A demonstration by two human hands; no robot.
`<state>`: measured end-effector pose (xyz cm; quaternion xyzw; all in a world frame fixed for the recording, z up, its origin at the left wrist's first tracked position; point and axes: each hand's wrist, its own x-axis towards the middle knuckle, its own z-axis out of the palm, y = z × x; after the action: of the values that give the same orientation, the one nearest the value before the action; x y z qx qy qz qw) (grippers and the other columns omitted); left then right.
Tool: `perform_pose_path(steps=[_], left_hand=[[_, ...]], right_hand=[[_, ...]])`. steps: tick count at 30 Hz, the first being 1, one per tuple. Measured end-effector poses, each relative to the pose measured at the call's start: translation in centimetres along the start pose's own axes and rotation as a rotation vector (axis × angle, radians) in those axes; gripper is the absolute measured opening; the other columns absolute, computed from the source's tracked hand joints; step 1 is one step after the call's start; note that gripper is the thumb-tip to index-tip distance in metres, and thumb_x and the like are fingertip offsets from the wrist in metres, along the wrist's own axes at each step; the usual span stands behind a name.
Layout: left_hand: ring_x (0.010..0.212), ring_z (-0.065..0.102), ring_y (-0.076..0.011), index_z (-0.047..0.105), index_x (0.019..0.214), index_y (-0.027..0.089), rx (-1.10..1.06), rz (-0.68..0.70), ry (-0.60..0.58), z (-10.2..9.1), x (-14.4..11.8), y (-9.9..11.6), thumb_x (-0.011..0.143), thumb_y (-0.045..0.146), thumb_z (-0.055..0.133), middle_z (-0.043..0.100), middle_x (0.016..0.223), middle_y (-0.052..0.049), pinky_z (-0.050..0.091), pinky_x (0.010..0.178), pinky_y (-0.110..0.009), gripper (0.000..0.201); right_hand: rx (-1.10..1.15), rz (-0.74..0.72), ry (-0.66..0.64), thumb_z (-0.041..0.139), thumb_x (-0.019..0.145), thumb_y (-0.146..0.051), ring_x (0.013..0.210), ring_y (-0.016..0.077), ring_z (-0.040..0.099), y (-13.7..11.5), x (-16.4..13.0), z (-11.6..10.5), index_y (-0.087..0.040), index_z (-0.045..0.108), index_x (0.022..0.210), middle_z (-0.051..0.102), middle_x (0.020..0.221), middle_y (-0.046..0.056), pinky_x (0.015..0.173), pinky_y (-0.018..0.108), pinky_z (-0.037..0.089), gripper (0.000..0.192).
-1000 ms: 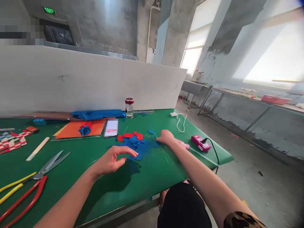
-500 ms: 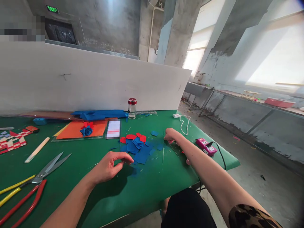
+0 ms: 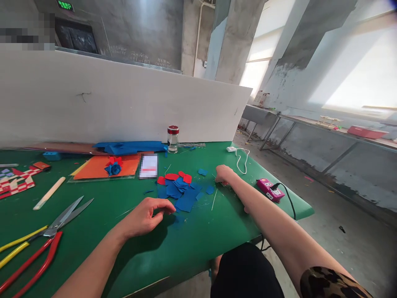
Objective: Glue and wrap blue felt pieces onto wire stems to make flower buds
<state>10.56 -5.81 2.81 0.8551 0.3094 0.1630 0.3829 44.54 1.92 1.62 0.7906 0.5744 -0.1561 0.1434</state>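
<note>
Beside the pile of blue and red cut pieces (image 3: 177, 189) on the green counter (image 3: 192, 236), the left hand (image 3: 145, 216) lay just short of its near edge, grip loosely curled, while the right hand (image 3: 223, 174), grip closed past telling on what, rested beyond its far side.

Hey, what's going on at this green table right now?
A person sits at a green table with both hands out over craft scraps. The left hand rests by a pile of blue and red cut pieces, fingertips at its edge. The right hand is beside the pile, near thin wires; whether it grips anything is unclear. Scissors lie untouched to the left.
</note>
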Motion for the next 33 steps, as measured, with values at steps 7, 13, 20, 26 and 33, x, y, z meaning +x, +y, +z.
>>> perform_pose_path(steps=[7, 13, 20, 26, 33], left_hand=[[0.089, 0.067, -0.0176, 0.072, 0.097, 0.023, 0.050, 0.021, 0.035, -0.7, -0.3, -0.1, 0.079, 0.015, 0.046, 0.074, 0.095, -0.001, 0.053, 0.082, -0.026, 0.033], [0.095, 0.068, -0.0200, 0.072, 0.096, 0.022, -0.006, 0.027, 0.267, -2.9, -1.2, -0.5, 0.085, 0.024, 0.050, 0.075, 0.097, -0.003, 0.053, 0.087, -0.028, 0.025], [0.088, 0.069, -0.0186, 0.070, 0.095, 0.018, -0.021, 0.035, 0.516, -5.0, -2.1, -2.0, 0.087, 0.028, 0.048, 0.074, 0.094, -0.005, 0.053, 0.085, -0.030, 0.026], [0.084, 0.068, -0.0208, 0.070, 0.091, 0.021, 0.530, -0.364, 0.198, -5.3, -2.9, -2.8, 0.085, 0.021, 0.047, 0.074, 0.092, -0.004, 0.050, 0.072, -0.030, 0.023], [0.088, 0.069, -0.0284, 0.067, 0.081, 0.014, 0.888, -0.544, 0.001, -2.6, -2.3, -2.7, 0.078, 0.001, 0.046, 0.071, 0.090, -0.016, 0.048, 0.072, -0.034, 0.025]], right_hand=[[0.022, 0.039, 0.014, 0.061, 0.094, -0.033, 0.103, 0.0222, 0.062, 0.1, 0.1, 0.3, -0.014, 0.058, 0.122, 0.060, 0.122, 0.011, 0.087, 0.041, 0.054, 0.034], [0.069, 0.035, 0.038, 0.060, 0.094, -0.033, 0.104, 0.0227, 0.062, -0.4, -0.6, 0.8, -0.015, 0.057, 0.123, 0.059, 0.123, 0.010, 0.087, 0.042, 0.054, 0.035], [0.233, -0.087, 0.111, 0.066, 0.086, -0.023, 0.081, 0.0176, 0.067, -0.3, -3.1, -0.4, -0.011, 0.067, 0.088, 0.069, 0.083, 0.006, 0.074, 0.028, 0.054, 0.012], [0.566, -0.344, 0.101, 0.056, 0.073, -0.013, 0.058, 0.0121, 0.065, -0.1, -7.9, 0.6, -0.017, 0.058, 0.067, 0.065, 0.059, -0.001, 0.054, 0.017, 0.048, 0.008], [0.917, -0.381, 0.216, 0.045, 0.082, -0.017, 0.060, 0.0125, 0.067, -0.5, -11.7, 4.1, -0.020, 0.050, 0.087, 0.073, 0.076, 0.003, 0.051, 0.019, 0.048, 0.007]])
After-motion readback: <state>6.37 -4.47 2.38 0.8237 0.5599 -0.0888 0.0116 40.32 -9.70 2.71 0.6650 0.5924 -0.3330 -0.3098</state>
